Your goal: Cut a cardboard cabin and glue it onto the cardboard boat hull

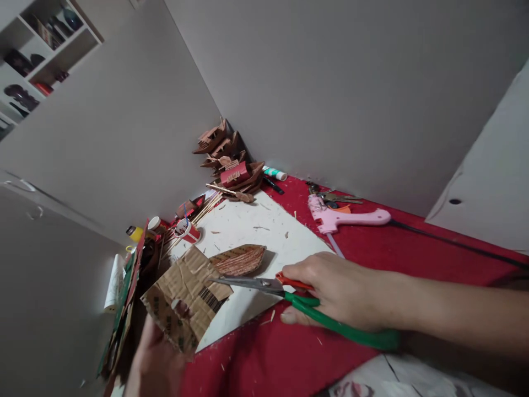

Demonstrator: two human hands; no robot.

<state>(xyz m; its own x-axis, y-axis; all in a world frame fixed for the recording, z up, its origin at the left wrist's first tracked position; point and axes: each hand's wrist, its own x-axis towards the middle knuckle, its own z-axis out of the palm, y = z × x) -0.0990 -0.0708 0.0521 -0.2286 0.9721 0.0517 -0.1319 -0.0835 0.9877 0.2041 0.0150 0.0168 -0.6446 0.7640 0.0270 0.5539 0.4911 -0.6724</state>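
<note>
A flat piece of brown corrugated cardboard (194,281), printed with dark marks and a barcode, is gripped at its lower left by my left hand (159,355). Most of that hand's fingers are hidden behind the sheet. My right hand (339,286) is closed around scissors (268,284) with orange and green handles. Their blades point left, and the tips meet the cardboard's right edge; whether they are cutting in, I cannot tell. Just behind the blades, a small brown boat hull (239,260) lies on a white sheet (264,220).
A pink glue gun (339,218) with a black cord rests on the red tabletop (413,248). Several finished model boats (231,165) crowd the back corner. A red-and-white paper cup (188,231) stands left of the hull. Stacked cardboard sheets (124,314) lean at the left.
</note>
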